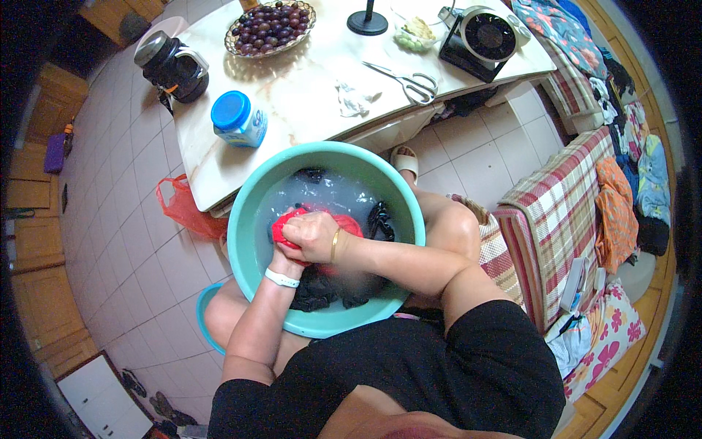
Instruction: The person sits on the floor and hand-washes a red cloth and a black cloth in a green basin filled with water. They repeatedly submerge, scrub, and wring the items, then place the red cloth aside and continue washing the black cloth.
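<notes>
A green plastic basin (327, 325) of cloudy water stands before me, between my legs. Both hands are above the water inside it, pressed together on a red cloth (282, 229). My right hand (313, 235), with a gold bracelet at the wrist, is clenched over the cloth. Below it my left hand (289, 253), mostly covered by the right and wearing a white wristband, grips the same cloth. More red fabric (350, 224) trails behind my right hand. Dark wet garments (313, 292) lie at the near side of the basin, and another dark piece (380, 220) lies at its right.
A marble-topped table (296, 118) adjoins the basin's far side. On it are a blue-lidded jar (239, 119), a dark jug (178, 74), a bowl of grapes (270, 30), scissors (408, 82) and a small fan (485, 35). A red plastic bag (189, 211) hangs left; a plaid-covered sofa (548, 214) is right.
</notes>
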{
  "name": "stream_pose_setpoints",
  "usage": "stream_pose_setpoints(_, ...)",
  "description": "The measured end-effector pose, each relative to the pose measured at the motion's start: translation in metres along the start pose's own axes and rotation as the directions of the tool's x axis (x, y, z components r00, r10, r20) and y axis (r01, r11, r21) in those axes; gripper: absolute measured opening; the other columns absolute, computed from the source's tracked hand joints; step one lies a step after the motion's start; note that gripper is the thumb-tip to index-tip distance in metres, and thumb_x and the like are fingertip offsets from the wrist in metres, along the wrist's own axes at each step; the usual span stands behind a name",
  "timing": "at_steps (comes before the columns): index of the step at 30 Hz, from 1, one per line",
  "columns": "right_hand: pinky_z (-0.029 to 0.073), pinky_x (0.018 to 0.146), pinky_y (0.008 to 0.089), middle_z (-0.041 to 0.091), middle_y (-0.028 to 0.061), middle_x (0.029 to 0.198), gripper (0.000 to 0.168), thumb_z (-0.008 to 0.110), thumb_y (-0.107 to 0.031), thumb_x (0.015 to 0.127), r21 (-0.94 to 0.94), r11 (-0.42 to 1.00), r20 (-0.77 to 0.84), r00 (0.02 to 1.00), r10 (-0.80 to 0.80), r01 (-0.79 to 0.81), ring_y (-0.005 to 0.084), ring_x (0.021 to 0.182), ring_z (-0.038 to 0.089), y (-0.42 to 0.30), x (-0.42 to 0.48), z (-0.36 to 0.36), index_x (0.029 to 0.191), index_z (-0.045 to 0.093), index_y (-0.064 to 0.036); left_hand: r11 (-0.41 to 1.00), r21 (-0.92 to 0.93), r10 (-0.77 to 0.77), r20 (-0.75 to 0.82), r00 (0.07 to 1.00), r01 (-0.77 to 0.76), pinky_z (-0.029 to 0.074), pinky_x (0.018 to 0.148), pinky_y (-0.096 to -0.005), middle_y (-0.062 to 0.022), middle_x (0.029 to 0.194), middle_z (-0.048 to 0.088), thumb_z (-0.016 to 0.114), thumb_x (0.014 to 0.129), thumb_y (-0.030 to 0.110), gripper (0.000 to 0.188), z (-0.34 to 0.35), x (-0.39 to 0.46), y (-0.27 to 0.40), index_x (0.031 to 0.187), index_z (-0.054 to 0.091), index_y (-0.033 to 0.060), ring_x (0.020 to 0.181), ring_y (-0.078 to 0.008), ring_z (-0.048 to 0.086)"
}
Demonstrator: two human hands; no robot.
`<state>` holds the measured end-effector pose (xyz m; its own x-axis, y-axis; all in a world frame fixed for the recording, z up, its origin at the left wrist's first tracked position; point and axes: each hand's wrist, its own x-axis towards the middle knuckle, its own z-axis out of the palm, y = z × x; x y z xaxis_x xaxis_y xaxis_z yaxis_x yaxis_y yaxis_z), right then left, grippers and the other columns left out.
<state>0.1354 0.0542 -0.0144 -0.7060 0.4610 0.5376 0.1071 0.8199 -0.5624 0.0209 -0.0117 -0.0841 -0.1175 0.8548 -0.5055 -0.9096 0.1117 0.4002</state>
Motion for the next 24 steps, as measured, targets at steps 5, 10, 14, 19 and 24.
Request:
stream_pose_setpoints(5,0.054,0.057,0.0445,0.064,0.0128,0.068,0.027,0.066,-0.034,0.084,-0.102,0.973,0.014,0.978,0.209,-0.207,0.0317,0.064,0.067,0.020,0.011,-0.007,0.073,0.058,-0.010,0.985,0.151,-0.053,-0.163,0.985,0.078,0.049,0.099,-0.0447,-0.0103,0.125,0.060,0.039,0.105,0.038,0.038,0.038,-0.017,-0.003,0.126,0.054,0.0099,0.114,-0.0244,0.060)
stream_pose_setpoints(10,0.054,0.061,0.0486,0.066,0.0168,0.071,0.031,0.061,-0.037,0.087,-0.153,0.905,0.067,0.910,0.409,-0.396,0.0365,0.068,0.067,0.036,0.027,-0.028,0.076,0.061,-0.009,0.814,0.561,0.241,-0.096,0.966,-0.147,0.051,0.093,-0.0364,-0.0087,0.116,0.063,0.040,0.107,0.035,0.037,0.039,-0.016,0.011,0.118,0.057,0.0043,0.106,-0.0198,0.062)
stream_pose_setpoints(14,0.054,0.069,0.0510,0.067,0.0204,0.075,0.034,0.061,-0.039,0.087,-0.247,0.820,0.162,0.812,0.561,-0.517,0.0392,0.075,0.067,0.054,0.032,-0.056,0.079,0.065,-0.006,0.426,0.850,0.459,0.091,0.884,-0.309,0.044,0.093,-0.0319,-0.0094,0.105,0.058,0.048,0.105,0.031,0.033,0.046,-0.018,0.037,0.113,0.056,0.0002,0.099,-0.0187,0.055)
stream_pose_setpoints(19,0.055,0.073,0.0482,0.070,0.0179,0.081,0.031,0.061,-0.037,0.088,-0.344,0.786,0.197,0.779,0.596,-0.514,0.0361,0.078,0.069,0.061,0.030,-0.065,0.084,0.067,-0.007,-0.180,0.948,0.465,0.317,0.827,-0.262,0.045,0.096,-0.0414,-0.0213,0.114,0.058,0.061,0.098,0.027,0.038,0.052,-0.031,0.058,0.119,0.053,-0.0039,0.107,-0.0357,0.057)
stream_pose_setpoints(24,0.056,0.075,0.0473,0.068,0.0185,0.089,0.034,0.069,-0.033,0.084,-0.418,0.767,0.225,0.762,0.607,-0.487,0.0364,0.084,0.068,0.070,0.027,-0.068,0.104,0.061,-0.006,-0.468,0.857,0.423,0.431,0.797,-0.216,0.039,0.106,-0.0459,-0.0235,0.133,0.049,0.072,0.087,0.027,0.053,0.071,-0.049,0.055,0.127,0.053,-0.0008,0.123,-0.0412,0.049)
